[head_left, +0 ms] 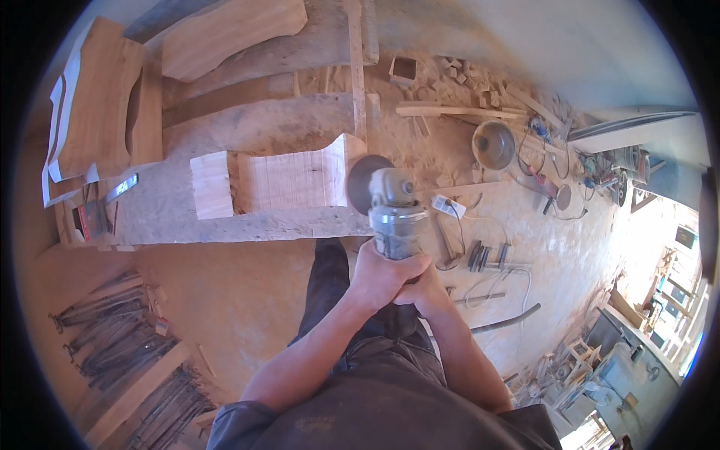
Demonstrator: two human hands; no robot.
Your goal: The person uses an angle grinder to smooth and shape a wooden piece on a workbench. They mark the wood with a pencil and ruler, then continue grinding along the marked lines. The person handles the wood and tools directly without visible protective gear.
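Pale wood, a curved block [292, 180] cut with a scooped profile, lies on a dusty slab bench [247, 225], and the angle grinder [394, 210] meets its right end, disc [361, 182] touching the sawn edge. Both hands clamp the grinder's body: the left hand [379, 276] wraps it with fingers closed, the right hand [426, 289] closes just behind. To my eye, a steady two-handed hold with the disc kept light along the curve would serve best. Sawdust coats the earthen floor [247, 300]; offcuts [450, 111], a metal bowl [493, 144], cables [487, 262] and stacked rods [120, 337] lie about.
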